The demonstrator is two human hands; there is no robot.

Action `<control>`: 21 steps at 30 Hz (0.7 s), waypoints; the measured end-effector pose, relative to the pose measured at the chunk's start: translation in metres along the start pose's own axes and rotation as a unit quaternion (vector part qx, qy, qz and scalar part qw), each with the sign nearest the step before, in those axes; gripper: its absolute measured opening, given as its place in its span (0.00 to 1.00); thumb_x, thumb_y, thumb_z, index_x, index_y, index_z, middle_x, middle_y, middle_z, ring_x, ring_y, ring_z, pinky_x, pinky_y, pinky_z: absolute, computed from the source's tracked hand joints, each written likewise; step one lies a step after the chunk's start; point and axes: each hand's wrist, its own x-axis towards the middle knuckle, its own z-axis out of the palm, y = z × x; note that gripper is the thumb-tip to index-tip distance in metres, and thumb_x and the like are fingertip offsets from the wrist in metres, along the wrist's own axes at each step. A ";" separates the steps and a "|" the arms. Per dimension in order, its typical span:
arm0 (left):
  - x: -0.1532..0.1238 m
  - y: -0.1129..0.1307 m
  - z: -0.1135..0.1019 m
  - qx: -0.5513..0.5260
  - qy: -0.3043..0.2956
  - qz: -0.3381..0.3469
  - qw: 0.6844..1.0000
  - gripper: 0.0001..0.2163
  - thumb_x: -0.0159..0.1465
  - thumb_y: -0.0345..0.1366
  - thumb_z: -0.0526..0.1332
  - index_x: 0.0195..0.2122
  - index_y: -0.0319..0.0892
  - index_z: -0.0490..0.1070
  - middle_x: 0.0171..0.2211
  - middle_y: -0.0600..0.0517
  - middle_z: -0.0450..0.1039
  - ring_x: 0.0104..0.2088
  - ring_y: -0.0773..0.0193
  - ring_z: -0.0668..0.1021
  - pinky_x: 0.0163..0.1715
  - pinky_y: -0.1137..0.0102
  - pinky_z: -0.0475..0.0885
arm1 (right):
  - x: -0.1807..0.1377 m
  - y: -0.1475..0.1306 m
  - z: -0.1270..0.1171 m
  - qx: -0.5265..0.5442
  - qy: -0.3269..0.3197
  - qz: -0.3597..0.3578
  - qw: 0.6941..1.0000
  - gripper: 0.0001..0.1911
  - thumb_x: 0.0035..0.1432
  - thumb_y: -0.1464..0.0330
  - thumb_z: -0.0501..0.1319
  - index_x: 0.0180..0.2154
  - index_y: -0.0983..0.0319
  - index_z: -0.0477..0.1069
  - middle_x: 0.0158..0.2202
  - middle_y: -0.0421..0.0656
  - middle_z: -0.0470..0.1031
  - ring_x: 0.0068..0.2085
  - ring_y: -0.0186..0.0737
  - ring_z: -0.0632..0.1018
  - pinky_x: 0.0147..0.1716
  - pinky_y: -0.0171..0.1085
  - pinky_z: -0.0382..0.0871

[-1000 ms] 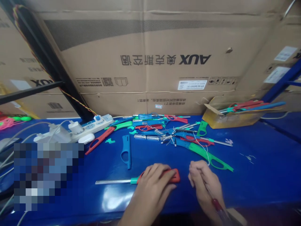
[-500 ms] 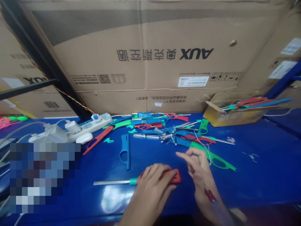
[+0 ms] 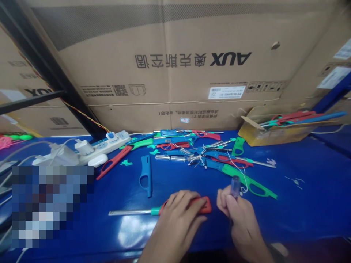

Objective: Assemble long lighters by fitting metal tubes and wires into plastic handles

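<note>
My left hand [image 3: 178, 217] lies over a red long-necked lighter [image 3: 206, 205] near the table's front, its fingers wrapped over the handle. The lighter's metal tube [image 3: 130, 212] points left, with a green collar at its base. In my right hand [image 3: 241, 217] is a screwdriver, its clear handle [image 3: 235, 185] standing up out of the closed fist. The screwdriver's shaft is mostly hidden below the hand. Just beyond my left hand lies a blue lighter shell half [image 3: 146, 175]. A green shell half [image 3: 256, 184] rests behind my right hand.
Lighter parts [image 3: 189, 146] in red, blue and green, with tubes and wires, are heaped along the back. A yellow-brown box [image 3: 276, 137] of lighters stands at right. At left are a white power strip [image 3: 101, 146] and cables. A large carton [image 3: 170, 44] walls the back.
The screwdriver has swung round in my right hand, from pointing back toward me to handle up in the fist. My left hand and the red lighter stay in place.
</note>
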 end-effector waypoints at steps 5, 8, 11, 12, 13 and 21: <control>0.000 -0.001 0.001 0.006 -0.003 -0.001 1.000 0.15 0.71 0.36 0.60 0.58 0.51 0.68 0.54 0.52 0.71 0.51 0.55 0.74 0.49 0.58 0.72 | 0.001 -0.006 -0.003 -0.025 0.021 -0.004 0.999 0.21 0.71 0.56 0.47 0.27 0.57 0.64 0.24 0.39 0.69 0.24 0.36 0.70 0.24 0.33 0.65; 0.001 -0.002 0.002 0.006 -0.004 0.001 1.000 0.15 0.71 0.36 0.60 0.58 0.51 0.68 0.54 0.51 0.71 0.51 0.55 0.74 0.49 0.59 0.72 | 0.004 -0.010 -0.003 -0.037 0.022 -0.026 0.999 0.21 0.71 0.59 0.47 0.28 0.58 0.66 0.22 0.37 0.67 0.21 0.34 0.69 0.22 0.32 0.63; 0.001 -0.002 0.002 0.004 -0.002 0.007 1.000 0.15 0.71 0.36 0.60 0.58 0.51 0.68 0.54 0.51 0.71 0.51 0.55 0.74 0.49 0.59 0.72 | 0.008 -0.013 -0.002 -0.057 0.029 -0.056 0.996 0.21 0.71 0.59 0.47 0.27 0.58 0.66 0.20 0.36 0.66 0.19 0.32 0.68 0.20 0.32 0.61; 0.001 -0.002 0.002 0.004 -0.001 0.009 1.000 0.15 0.71 0.36 0.59 0.58 0.51 0.68 0.54 0.51 0.71 0.51 0.55 0.74 0.49 0.59 0.72 | 0.009 -0.014 -0.002 -0.065 0.033 -0.064 0.995 0.21 0.71 0.60 0.47 0.27 0.58 0.66 0.20 0.36 0.66 0.18 0.32 0.68 0.20 0.32 0.61; 0.001 -0.002 0.002 0.005 0.001 0.011 1.000 0.15 0.71 0.36 0.59 0.58 0.50 0.68 0.54 0.51 0.71 0.51 0.55 0.74 0.48 0.59 0.72 | 0.010 -0.015 -0.002 -0.072 0.035 -0.071 0.994 0.21 0.71 0.60 0.47 0.27 0.58 0.66 0.20 0.36 0.66 0.19 0.32 0.68 0.20 0.32 0.61; 0.002 -0.001 0.001 0.006 0.002 0.014 1.000 0.14 0.72 0.37 0.58 0.58 0.50 0.68 0.53 0.50 0.71 0.50 0.55 0.74 0.48 0.59 0.72 | 0.014 -0.012 0.003 -0.096 0.043 -0.105 0.989 0.19 0.71 0.61 0.49 0.28 0.57 0.66 0.20 0.36 0.68 0.19 0.34 0.70 0.20 0.32 0.65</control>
